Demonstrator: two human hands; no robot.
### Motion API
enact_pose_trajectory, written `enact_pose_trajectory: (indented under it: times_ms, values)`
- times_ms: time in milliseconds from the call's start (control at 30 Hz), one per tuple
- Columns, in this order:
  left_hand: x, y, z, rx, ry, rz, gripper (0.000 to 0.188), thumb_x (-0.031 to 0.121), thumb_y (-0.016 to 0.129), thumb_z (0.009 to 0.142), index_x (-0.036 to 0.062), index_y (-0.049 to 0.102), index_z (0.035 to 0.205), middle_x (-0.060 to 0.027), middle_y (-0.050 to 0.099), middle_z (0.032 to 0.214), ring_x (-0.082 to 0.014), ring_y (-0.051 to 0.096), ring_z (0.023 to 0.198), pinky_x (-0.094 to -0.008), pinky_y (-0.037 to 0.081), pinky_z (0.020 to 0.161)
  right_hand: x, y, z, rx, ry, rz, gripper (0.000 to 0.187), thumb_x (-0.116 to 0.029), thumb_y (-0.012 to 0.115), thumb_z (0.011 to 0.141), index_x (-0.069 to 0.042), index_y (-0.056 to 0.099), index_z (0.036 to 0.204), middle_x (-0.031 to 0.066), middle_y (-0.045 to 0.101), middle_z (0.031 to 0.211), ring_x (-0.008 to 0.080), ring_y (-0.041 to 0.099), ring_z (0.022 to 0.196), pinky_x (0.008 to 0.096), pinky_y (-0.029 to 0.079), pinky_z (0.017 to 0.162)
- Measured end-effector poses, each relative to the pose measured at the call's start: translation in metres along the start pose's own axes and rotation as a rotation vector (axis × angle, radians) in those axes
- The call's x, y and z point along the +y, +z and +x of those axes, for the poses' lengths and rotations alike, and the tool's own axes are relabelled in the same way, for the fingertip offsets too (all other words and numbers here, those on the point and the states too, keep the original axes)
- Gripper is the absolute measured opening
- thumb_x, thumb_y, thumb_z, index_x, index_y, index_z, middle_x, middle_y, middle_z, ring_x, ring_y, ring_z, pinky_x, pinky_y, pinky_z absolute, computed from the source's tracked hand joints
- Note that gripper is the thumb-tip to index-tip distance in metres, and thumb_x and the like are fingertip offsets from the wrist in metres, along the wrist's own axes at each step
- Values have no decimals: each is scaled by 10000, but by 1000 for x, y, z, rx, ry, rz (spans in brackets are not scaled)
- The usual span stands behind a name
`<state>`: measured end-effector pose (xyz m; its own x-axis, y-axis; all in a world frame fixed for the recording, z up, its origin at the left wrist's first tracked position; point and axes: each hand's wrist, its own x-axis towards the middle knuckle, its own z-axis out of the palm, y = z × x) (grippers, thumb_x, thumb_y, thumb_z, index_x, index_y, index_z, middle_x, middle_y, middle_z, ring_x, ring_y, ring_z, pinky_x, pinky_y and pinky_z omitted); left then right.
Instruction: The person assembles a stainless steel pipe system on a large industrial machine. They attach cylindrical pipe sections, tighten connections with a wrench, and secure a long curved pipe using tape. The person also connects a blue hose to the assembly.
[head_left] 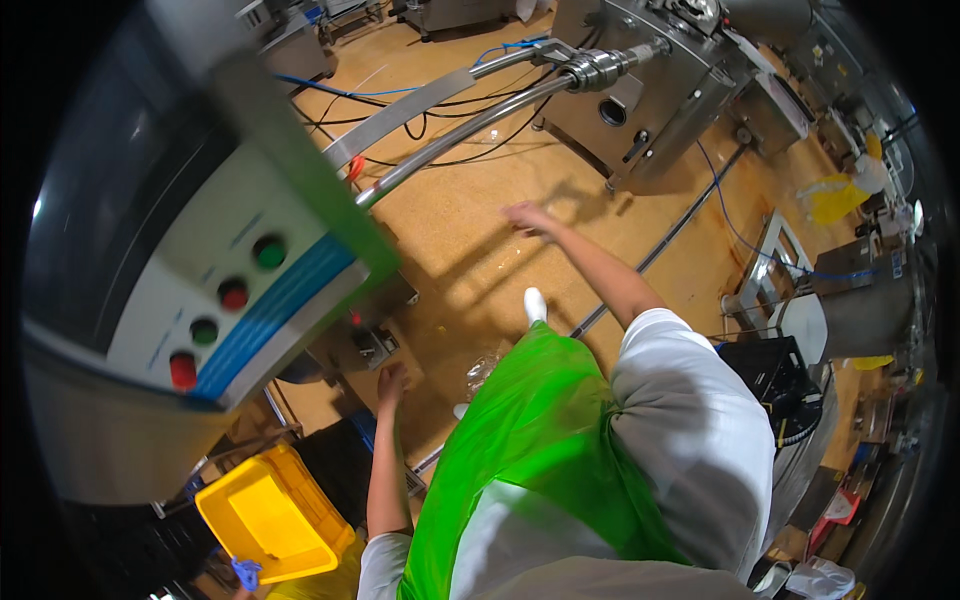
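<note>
My left hand (393,383) hangs low beside the machine's lower steel box (372,346). Its fingers are too small and dim to make out, and nothing shows in its grasp. Out ahead over the tan floor, my right hand (527,218) has its fingers loosely extended and holds nothing. It is apart from the steel pipe (450,140) that runs above and to its left. A control panel (225,285) with green and red push buttons fills the left side. I wear a green plastic apron (520,400) over white clothing, and a white boot (536,306) shows below it.
A large steel machine (640,110) stands ahead, joined to the pipe. Black and blue cables (400,105) trail over the floor. A drain channel (690,215) crosses on the right. At lower left is a yellow crate (270,515); a black crate (770,375) sits right.
</note>
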<state>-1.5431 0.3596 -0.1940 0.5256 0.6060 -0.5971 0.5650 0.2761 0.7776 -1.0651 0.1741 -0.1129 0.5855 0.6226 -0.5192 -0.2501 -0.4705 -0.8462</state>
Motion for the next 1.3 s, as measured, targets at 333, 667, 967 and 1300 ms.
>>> enact_pose_trajectory:
  times_ms: [333,667,967,1300]
  values:
    - [320,205,90,88,791,203,242,162,672,902,20,612,1088,-91,634,972,-144,595,922,-286,473,810,-69,-256,137,242,-225,1031,1146,-602,791,696,-45,193,1500,176,337,1460,273,401,1300,437,371,1083]
    - [464,274,164,283,853,1016,592,420,797,724,107,594,1183,-112,607,1108,-322,549,1090,-452,428,924,-99,-281,210,71,-418,1403,598,-294,829,766,-20,515,1195,115,613,1155,249,582,1097,353,426,1055]
    - [474,286,189,160,455,1280,565,555,750,709,153,650,1092,-132,711,909,-315,689,853,-429,541,730,-147,-281,211,414,-77,1193,493,-214,871,692,-49,596,1067,53,557,1165,152,516,1050,298,417,952]
    - [468,300,194,315,412,1395,373,456,688,770,154,653,987,-141,712,840,-340,692,794,-447,546,699,-140,-284,175,375,128,1038,1154,-439,892,656,-57,203,1499,199,207,1513,338,267,1382,422,258,1114]
